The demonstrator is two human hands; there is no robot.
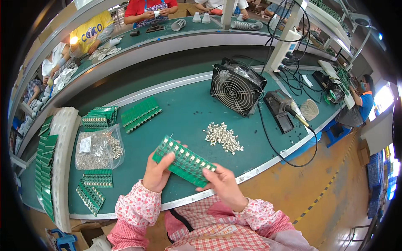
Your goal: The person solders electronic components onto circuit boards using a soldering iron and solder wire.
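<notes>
Between my two hands is a green circuit board panel [184, 164], tilted above the near edge of the bench, with a row of small white connectors along its upper side. My left hand [157, 169] grips its left end, thumb on the face. At the right end my right hand [222, 184] pinches it, thumb on top. Beyond the panel lies a loose heap of small white connectors [222, 137]. A clear plastic bag [98, 149] full of similar parts rests to the left.
Stacked green panels [141, 113] lie behind the bag, and more panels [91, 198] in front of it. A white moulded tray [67, 167] stands at the far left. A black fan [236, 88] and a soldering iron [296, 115] with a trailing cable occupy the right. Other people work across the line.
</notes>
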